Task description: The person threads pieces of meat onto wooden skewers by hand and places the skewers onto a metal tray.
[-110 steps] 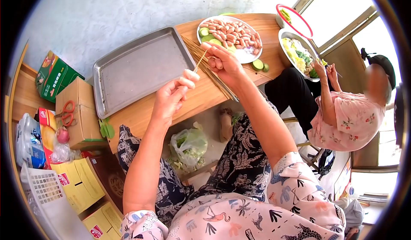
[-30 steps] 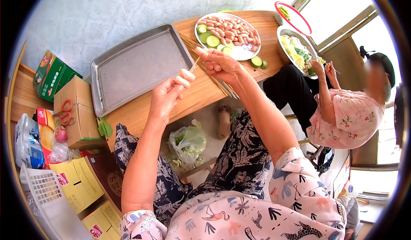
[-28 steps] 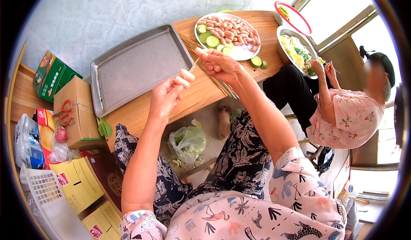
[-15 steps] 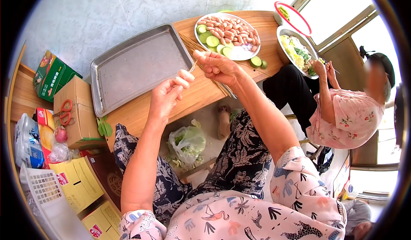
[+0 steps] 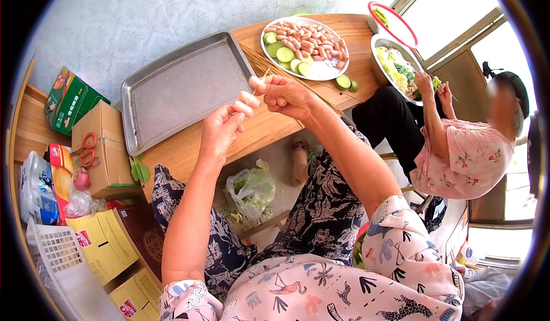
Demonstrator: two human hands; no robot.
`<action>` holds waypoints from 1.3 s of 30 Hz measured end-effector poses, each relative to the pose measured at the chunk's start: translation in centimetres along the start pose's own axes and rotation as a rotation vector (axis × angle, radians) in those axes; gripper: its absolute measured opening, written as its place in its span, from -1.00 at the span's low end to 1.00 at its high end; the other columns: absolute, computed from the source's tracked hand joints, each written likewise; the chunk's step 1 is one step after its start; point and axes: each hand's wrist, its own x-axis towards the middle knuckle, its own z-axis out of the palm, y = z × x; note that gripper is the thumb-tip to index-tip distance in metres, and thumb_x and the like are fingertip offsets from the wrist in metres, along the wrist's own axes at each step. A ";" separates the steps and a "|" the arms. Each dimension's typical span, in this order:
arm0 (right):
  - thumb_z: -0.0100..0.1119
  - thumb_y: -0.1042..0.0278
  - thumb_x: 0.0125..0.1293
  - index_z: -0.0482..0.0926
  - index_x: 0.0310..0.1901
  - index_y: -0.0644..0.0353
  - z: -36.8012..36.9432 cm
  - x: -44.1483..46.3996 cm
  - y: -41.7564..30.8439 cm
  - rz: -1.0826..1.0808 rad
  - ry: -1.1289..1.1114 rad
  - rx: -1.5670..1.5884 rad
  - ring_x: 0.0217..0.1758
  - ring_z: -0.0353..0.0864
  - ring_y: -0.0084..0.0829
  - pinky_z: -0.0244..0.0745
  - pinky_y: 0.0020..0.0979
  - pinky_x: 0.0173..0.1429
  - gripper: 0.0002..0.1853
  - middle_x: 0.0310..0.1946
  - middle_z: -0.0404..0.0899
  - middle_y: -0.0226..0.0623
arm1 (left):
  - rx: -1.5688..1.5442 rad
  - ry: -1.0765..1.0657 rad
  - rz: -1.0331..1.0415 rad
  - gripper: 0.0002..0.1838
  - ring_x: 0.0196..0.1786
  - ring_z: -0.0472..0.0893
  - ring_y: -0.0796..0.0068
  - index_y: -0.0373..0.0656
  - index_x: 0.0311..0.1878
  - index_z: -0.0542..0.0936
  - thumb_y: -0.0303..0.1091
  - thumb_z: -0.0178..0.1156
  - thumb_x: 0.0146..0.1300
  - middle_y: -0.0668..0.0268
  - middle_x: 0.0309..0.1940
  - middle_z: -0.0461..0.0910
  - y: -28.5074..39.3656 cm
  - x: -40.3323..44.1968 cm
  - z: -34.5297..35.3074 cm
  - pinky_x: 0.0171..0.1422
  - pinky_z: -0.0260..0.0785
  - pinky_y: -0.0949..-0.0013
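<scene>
A thin skewer (image 5: 267, 72) runs between my two hands above the table's edge. My left hand (image 5: 228, 120) is closed in a pinch at its lower end. Close to it, my right hand (image 5: 285, 96) pinches the skewer higher up, its tip sticking out past the fingers. Whether anything small is threaded on it is hidden by the fingers. More skewers (image 5: 258, 59) lie on the table beside the grey metal tray (image 5: 183, 92). Behind my right hand stands a white plate with small sausages (image 5: 312, 38) and green cucumber-like slices (image 5: 285, 54).
A co-worker (image 5: 464, 155) sits at the right, hands over a metal bowl of vegetables (image 5: 397, 69). Cut green pieces (image 5: 342, 82) lie by the plate. Boxes (image 5: 103, 149), red scissors (image 5: 89, 149) and a white basket (image 5: 69, 258) are at the left. A plastic bag (image 5: 251, 192) is below the table.
My right hand has moved down and left along the skewer, closer to my left hand, which has stayed nearly still. The co-worker's hands have shifted over the bowl.
</scene>
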 end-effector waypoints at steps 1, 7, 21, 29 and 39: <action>0.24 0.39 0.26 0.51 -0.36 0.13 0.0 0.0 0.1 0.017 -0.004 -0.001 -0.59 0.31 -0.69 0.18 -0.65 -0.54 -0.90 -0.49 0.51 -0.45 | 0.000 0.000 0.000 -0.90 -0.61 0.21 0.84 -0.17 -0.21 0.60 -0.45 0.12 0.24 0.52 -0.53 0.43 0.1 0.0 0.1 -0.59 0.00 0.69; 0.22 0.42 0.27 0.51 -0.35 0.12 0.0 0.4 0.9 -0.017 -0.016 -0.012 -0.59 0.31 -0.69 0.14 -0.66 -0.53 -0.92 -0.57 0.43 -0.50 | 0.002 -0.002 0.006 -0.89 -0.66 0.19 0.85 -0.14 -0.17 0.57 -0.37 0.14 0.29 0.53 -0.56 0.41 -0.5 0.4 -0.2 -0.63 -0.07 0.70; -0.16 0.07 0.47 0.44 -0.17 0.29 -4.9 2.0 -0.4 -0.100 0.430 0.481 -0.44 0.39 -0.50 0.35 -0.55 -0.39 -0.62 -0.47 0.45 -0.33 | -0.069 0.013 0.022 -0.92 -0.65 0.19 0.84 -0.17 -0.23 0.57 -0.42 0.12 0.26 0.53 -0.56 0.40 0.0 0.3 -0.4 -0.62 -0.04 0.67; -0.19 0.27 0.46 0.42 -0.17 0.32 -2.4 1.5 -0.5 -0.124 0.235 0.446 -0.29 0.45 -0.44 0.42 -0.51 -0.23 -0.73 -0.36 0.45 -0.30 | -0.045 -0.013 0.013 -0.89 -0.65 0.20 0.84 -0.14 -0.16 0.56 -0.36 0.13 0.31 0.52 -0.54 0.42 0.0 0.2 -0.7 -0.61 -0.05 0.71; 0.00 0.42 0.35 0.49 -0.13 0.29 -1.3 0.8 -1.8 -0.218 0.199 0.030 -0.44 0.37 -0.66 0.31 -0.62 -0.35 -0.84 -0.35 0.53 -0.37 | 0.027 -0.071 -0.023 -0.85 -0.65 0.20 0.84 -0.17 -0.11 0.56 -0.38 0.13 0.30 0.51 -0.54 0.42 -0.2 0.1 -0.3 -0.61 -0.05 0.71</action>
